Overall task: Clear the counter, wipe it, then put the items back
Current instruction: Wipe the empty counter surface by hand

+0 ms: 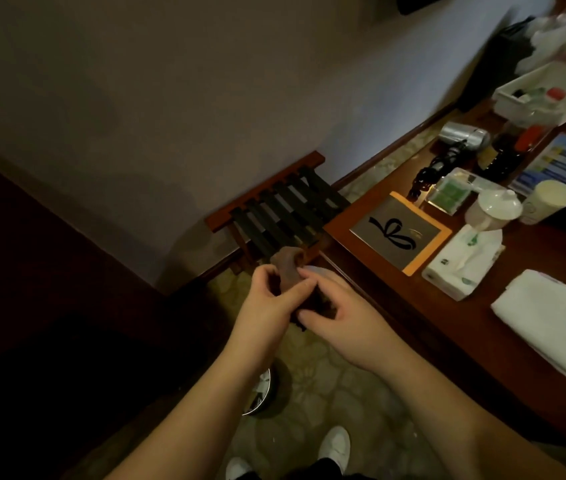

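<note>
Left hand (267,306), right hand (340,320) fingers pinching brown cloth (286,271), partly hidden.
</note>
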### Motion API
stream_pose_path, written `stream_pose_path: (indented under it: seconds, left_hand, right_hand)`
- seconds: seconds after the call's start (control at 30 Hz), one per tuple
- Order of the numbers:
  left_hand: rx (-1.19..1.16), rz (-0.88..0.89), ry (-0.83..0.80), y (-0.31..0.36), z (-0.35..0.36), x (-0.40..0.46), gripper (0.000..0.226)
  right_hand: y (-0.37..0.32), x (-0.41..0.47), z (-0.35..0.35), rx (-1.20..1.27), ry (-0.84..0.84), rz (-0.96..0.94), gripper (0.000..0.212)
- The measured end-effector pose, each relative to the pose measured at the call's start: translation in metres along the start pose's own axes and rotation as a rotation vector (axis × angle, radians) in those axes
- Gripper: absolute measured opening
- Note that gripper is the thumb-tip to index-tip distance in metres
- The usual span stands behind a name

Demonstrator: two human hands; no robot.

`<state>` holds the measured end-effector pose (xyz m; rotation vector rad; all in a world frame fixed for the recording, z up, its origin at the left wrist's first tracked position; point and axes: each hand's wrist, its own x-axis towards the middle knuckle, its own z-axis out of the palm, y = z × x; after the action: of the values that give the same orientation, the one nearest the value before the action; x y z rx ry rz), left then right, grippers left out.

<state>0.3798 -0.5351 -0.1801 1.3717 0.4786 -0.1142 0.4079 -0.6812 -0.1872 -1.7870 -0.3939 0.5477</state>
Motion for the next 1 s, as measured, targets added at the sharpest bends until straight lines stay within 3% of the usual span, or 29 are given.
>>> stream_pose_path:
  seconds: [0.17, 0.3, 0.43, 0.63, 0.77, 0.9, 1.0]
  left_hand:
    - [-0.067, -0.093, -0.008, -0.004, 0.008, 0.016, 0.028]
    - [-0.038, -0.185, -0.051, -0.013, 0.007, 0.033, 0.016]
    - [0.072, -0.264, -0.068, -0.017, -0.007, 0.060, 0.013]
    - [0.547, -0.343, -0.239, -0.024, -0.056, 0.136, 0.014]
    - [0.769, -0.470, -0.419, -0.039, -0.086, 0.194, 0.028]
    - [0.654, -0.573, -0.344, -0.061, -0.112, 0.253, 0.020]
    - [0.543, -0.612, -0.241, -0.089, -0.125, 0.294, 0.009]
  right_hand:
    - [0.019, 0.012, -0.013, 0.298, 0.126, 0.124, 0.035]
    - [0.037, 0.030, -0.010, 0.383, 0.168, 0.282, 0.026]
    - [0.054, 0.051, -0.009, 0.267, 0.112, 0.374, 0.017]
    - [0.084, 0.095, -0.016, -0.064, -0.005, 0.497, 0.012]
    - [0.117, 0.134, -0.013, -0.122, -0.118, 0.590, 0.016]
    - [0.157, 0.174, -0.005, -0.091, -0.161, 0.664, 0.020]
    - [0.192, 0.201, 0.006, -0.011, -0.148, 0.737, 0.043]
